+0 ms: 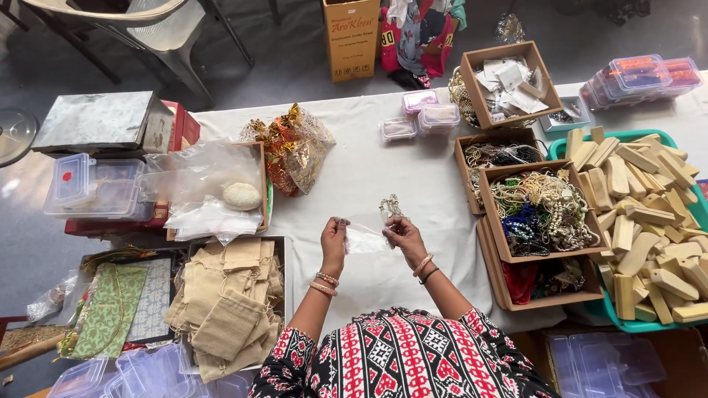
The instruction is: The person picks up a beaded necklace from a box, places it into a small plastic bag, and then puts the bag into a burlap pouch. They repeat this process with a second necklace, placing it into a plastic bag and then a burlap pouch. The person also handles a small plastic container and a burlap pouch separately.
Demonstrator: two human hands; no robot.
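both hands, left hand [333,234] and right hand [402,230], pinch a clear pouch [364,239] open, jewellery piece [390,206] in the right, beside the bead box [544,214]; it looks set to slide inside.

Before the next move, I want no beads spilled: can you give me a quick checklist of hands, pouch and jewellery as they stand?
1. Left hand has a grip on the clear pouch: ok.
2. Right hand holds the pouch's other edge: ok.
3. Jewellery piece is held at the right hand, above the pouch: ok.
4. Pouch mouth open: cannot tell, the plastic is too clear.
5. White cloth lies under the hands to catch a drop: ok.
6. Box of necklaces stands apart from the hands, to the right: ok.
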